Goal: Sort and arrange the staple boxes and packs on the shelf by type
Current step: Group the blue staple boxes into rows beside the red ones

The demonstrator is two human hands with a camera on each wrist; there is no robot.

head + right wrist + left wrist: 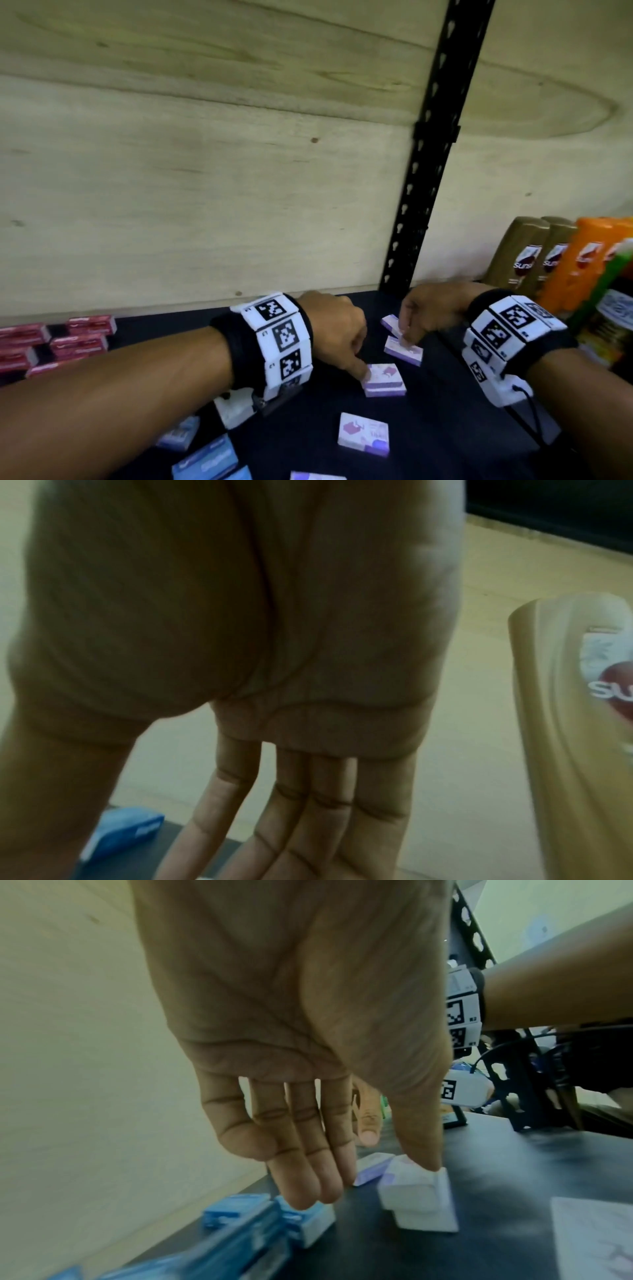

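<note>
Small purple-and-white staple boxes lie scattered on the dark shelf (445, 428). My left hand (337, 334) hovers over one purple box (384, 380); its thumb tip presses on that box (418, 1199) while the other fingers (308, 1172) hang straight and hold nothing. My right hand (419, 317) reaches down with straight fingers (308, 818) and touches a second purple box (403, 350); a third (390, 323) lies just behind it. Red boxes (78, 339) are grouped at the far left. Blue boxes (205, 459) sit at the near left under my left forearm.
Two more purple boxes (364, 433) lie near the shelf's front. Gold shampoo bottles (524, 260) and orange ones (582, 263) stand close to my right wrist. A black perforated post (424, 164) rises behind the hands against the plywood back wall (205, 171).
</note>
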